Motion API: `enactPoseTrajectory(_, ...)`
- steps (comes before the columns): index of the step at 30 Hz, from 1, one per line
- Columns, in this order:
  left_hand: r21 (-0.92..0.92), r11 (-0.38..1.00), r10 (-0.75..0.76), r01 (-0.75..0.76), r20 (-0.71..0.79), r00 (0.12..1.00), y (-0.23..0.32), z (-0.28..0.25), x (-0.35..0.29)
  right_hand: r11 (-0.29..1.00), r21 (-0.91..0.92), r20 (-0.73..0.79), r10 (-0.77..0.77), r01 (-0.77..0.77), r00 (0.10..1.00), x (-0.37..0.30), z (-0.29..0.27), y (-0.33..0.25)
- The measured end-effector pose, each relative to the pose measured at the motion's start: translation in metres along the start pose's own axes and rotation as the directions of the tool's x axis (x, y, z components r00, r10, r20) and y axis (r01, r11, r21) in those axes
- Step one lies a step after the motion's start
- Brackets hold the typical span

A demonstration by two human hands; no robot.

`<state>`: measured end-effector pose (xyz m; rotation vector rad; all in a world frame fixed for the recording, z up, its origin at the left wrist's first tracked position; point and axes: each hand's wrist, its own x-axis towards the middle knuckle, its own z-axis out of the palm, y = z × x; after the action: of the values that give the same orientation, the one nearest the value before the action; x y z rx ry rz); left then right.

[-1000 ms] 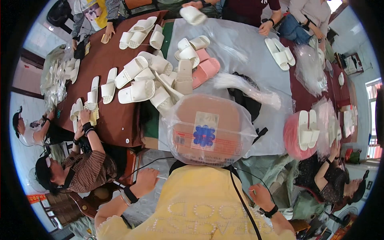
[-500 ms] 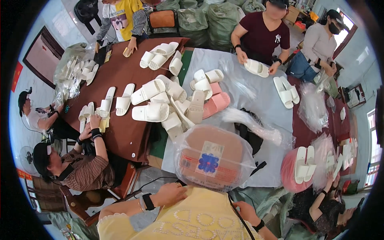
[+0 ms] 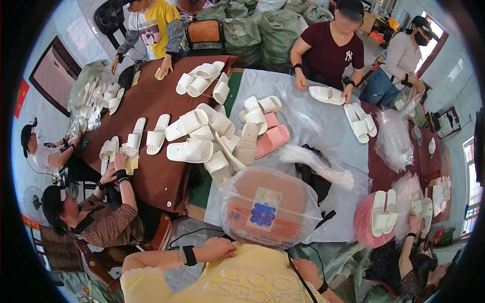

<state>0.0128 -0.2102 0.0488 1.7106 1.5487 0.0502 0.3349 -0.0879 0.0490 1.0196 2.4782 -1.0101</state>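
Note:
My left hand (image 3: 220, 249) rests at the yellow shirt (image 3: 247, 278) on my front, its fingers curled in; whether they hold a bit of cloth is hidden. My right hand (image 3: 306, 269) is at the shirt's right side, partly covered, and its fingers do not show clearly. Just beyond them, at the near table edge, lies a rounded brown package (image 3: 273, 194) in clear plastic wrap, with a blue flower-shaped mark. Neither hand touches it. A heap of white slippers (image 3: 189, 151) and a pink slipper (image 3: 273, 139) lie behind it.
Clear plastic bags (image 3: 323, 166) and a black bag (image 3: 316, 179) lie on the grey-covered table (image 3: 343, 212). Co-workers sit or stand around; one across handles a white slipper (image 3: 326, 94). More slippers lie on the brown-covered table (image 3: 151, 187). A pink-wrapped bundle (image 3: 366, 230) carries white slippers.
The view has tilted slightly, so the tables sit lower. The co-worker across has lowered the white slipper to the table with one hand off it. My hands stay near the shirt.

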Motion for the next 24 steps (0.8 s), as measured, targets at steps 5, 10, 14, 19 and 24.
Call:
enactPoseTrajectory(5, -0.115, 0.993, 0.004, 0.002, 0.052, 0.999, -0.005, -0.002, 0.005, 0.986, 0.153, -0.032, 0.078, -0.072, 0.996, -0.002, 0.019, 0.005)
enactPoseTrajectory(10, -0.065, 0.997, 0.037, -0.037, 0.004, 0.999, -0.009, -0.003, 0.01, 0.976, 0.189, -0.087, 0.131, -0.112, 0.988, 0.0, 0.041, 0.024)
enactPoseTrajectory(14, -0.148, 0.988, 0.027, -0.053, -0.174, 0.984, -0.006, -0.015, 0.007, 0.819, 0.512, 0.089, 0.249, -0.258, 0.964, -0.005, 0.032, 0.03)
enactPoseTrajectory(19, -0.387, 0.913, 0.111, -0.126, -0.061, 0.992, -0.015, -0.033, -0.008, 0.544, 0.752, 0.328, 0.181, -0.372, 0.927, -0.031, -0.005, 0.035)
enactPoseTrajectory(24, -0.522, 0.826, -0.015, 0.213, 0.357, 0.934, -0.047, -0.007, -0.01, 0.363, 0.811, 0.503, -0.03, -0.46, 0.864, -0.02, 0.016, 0.052)
